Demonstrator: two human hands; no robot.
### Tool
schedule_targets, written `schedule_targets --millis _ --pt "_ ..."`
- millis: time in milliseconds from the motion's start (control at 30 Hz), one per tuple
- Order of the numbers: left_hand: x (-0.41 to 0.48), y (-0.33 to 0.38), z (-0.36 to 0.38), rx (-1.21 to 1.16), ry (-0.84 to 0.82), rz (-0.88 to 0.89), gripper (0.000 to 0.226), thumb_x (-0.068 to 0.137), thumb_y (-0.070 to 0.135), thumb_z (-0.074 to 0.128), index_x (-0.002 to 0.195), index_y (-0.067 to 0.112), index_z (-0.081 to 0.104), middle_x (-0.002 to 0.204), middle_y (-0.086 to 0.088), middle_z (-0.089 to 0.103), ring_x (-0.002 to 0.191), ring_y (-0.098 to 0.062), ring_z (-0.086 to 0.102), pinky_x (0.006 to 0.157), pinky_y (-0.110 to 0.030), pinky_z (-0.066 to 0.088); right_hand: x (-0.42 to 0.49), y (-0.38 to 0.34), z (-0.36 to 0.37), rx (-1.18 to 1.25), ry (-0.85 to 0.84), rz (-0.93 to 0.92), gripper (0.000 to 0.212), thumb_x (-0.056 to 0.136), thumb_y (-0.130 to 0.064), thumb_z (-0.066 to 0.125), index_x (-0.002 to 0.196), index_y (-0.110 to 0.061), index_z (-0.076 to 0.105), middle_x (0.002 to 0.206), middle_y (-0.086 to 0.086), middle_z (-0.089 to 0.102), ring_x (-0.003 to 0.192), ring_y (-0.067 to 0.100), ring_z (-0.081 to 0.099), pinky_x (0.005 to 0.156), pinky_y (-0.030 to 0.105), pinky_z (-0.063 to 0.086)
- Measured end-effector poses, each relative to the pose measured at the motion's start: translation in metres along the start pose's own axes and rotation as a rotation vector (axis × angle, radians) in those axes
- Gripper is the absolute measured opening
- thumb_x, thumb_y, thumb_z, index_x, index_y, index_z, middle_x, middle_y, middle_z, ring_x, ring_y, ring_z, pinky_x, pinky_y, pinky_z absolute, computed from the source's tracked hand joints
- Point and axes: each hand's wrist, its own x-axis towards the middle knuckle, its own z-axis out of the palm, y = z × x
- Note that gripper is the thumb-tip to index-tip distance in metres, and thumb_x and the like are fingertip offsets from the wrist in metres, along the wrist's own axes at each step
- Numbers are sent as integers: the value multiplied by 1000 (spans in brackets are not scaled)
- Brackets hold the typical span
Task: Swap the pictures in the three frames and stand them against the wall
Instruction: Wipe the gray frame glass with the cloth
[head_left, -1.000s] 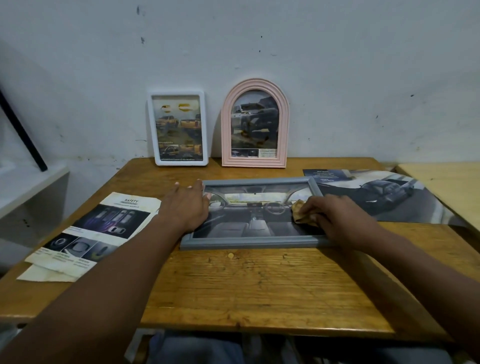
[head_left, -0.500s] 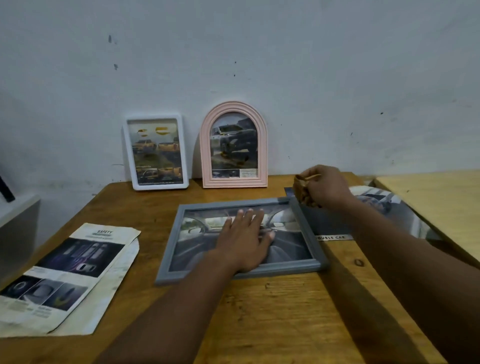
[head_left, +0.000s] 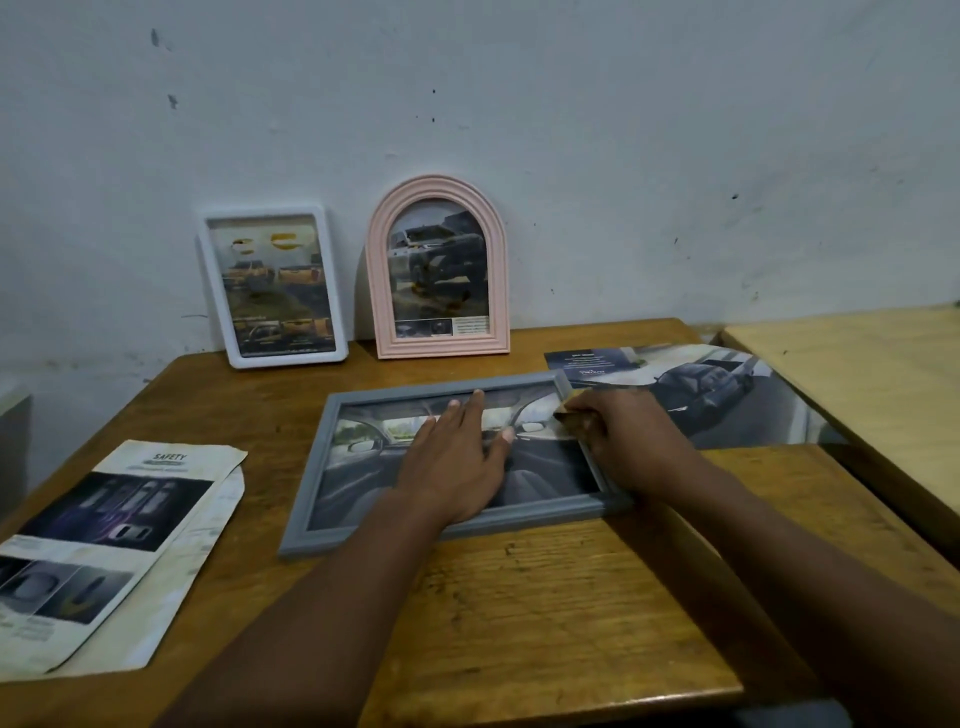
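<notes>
While the grey frame lies flat, face up, near the middle of a wooden table, both of a person's bare hands are on it. The left hand rests palm down on the glass with its fingers straight and slightly spread, covering the centre of the picture inside, which shows a car interior. The right hand sits at the frame's right rail, near the far right corner; its fingers are curled round a small brownish wad, which touches the glass just inside that rail; what the wad is made of cannot be told.

At the far edge of the table two more frames stand upright and lean against a pale, marked wall: a white rectangular frame on the left, holding a picture of yellowish vehicles; and just beside it, on the right, a pink arched frame, holding a picture of a dark pickup truck; the two are close but apart.

A loose printed sheet showing a dark car lies flat on the table to the right of the grey frame, partly under the right hand's side; a leaflet headed "SAFETY" lies on the near left part of the table, well apart from the frame; a second, lighter table stands against the right side.
</notes>
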Motion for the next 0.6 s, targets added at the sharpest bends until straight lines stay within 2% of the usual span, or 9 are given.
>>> schedule_targets --millis 100,233,333,400,467,500,533,567,600 --pt "-2 2 0 -1 -1 -14 73 104 60 25 163 22 6 170 -7 13 156 -21 9 124 -38 8 -42 -8 -11 37 14 32 31 93 -15 56 118 -27 71 105 1 72 97 22 60 79 35 50" --pt "0 1 1 -13 25 -11 72 105 59 25 163 22 7 169 -9 17 156 -24 13 125 -41 13 -96 -34 -18 28 46 97 34 99 -12 50 124 -31 64 95 -13 53 95 11 43 77 29 41" --pt "0 0 1 -58 32 -41 67 106 54 24 163 23 7 168 -8 20 155 -27 17 124 -43 17 -112 -66 -7 1 33 44 35 100 -19 46 130 -34 58 120 -12 60 102 10 36 79 28 37" --pt "1 -1 0 -196 63 -66 63 107 50 27 163 27 10 166 -4 26 152 -29 25 122 -46 22 -110 -88 10 -9 30 -44 34 101 -24 47 133 -33 55 131 -9 59 108 12 38 81 27 37" --pt "2 1 -10 -512 109 -185 60 104 47 34 161 31 22 163 -2 34 148 -29 32 119 -47 28 -101 -110 26 19 29 -98 34 100 -24 48 133 -30 56 131 -7 59 112 13 39 81 27 37" --pt "4 0 -18 -699 135 -238 55 101 46 38 154 30 36 158 -4 41 144 -27 37 115 -46 32 -95 -121 31 35 16 -116 33 100 -23 50 132 -28 57 129 -5 60 114 14 40 84 28 38" --pt "5 -4 -26 -843 149 -263 43 99 43 41 138 28 52 148 -5 51 137 -25 45 110 -43 37 -90 -131 35 48 -2 -148 31 100 -21 50 129 -26 60 126 -3 61 114 15 41 85 28 39" --pt "4 -9 -35 -909 152 -267 25 101 39 42 115 30 60 136 -4 60 130 -24 52 105 -40 40 -84 -138 38 75 -30 -191 28 100 -22 50 125 -26 61 121 -2 62 112 14 42 83 27 38" --pt "0 -13 -44 -922 165 -258 18 103 36 43 101 32 60 127 -4 66 123 -23 57 105 -40 42 -80 -143 38 140 -69 -219 26 100 -25 51 123 -27 62 118 -3 62 109 12 45 79 25 37"
